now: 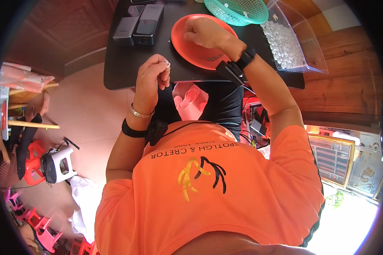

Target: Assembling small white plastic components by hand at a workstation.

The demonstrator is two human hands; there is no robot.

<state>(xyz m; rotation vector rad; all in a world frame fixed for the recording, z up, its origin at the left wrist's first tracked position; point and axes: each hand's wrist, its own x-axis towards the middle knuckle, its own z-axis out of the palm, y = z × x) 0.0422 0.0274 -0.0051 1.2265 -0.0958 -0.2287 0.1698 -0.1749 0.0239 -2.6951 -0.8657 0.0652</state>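
Just off the near edge of the black table, my left hand [152, 77] pinches a small whitish ring-like piece [167, 63] between thumb and forefinger. My right hand [205, 33] hovers over a round orange plate [184, 50], its fingers curled together; whatever they hold, if anything, is hidden. Small dark metal bits [213, 57] lie in the plate below my right wrist. A turquoise mesh basket [237, 16] with a few small clear pieces stands behind the plate.
Two grey box-shaped devices, probably power banks [149, 25], lie at the table's [115, 72] far left. On the right, a clear plastic bin [308, 53] holds many small clear pieces [283, 44]. Pink cloth [190, 102] sits between my legs. Red and white stools [64, 163] stand on the left floor.
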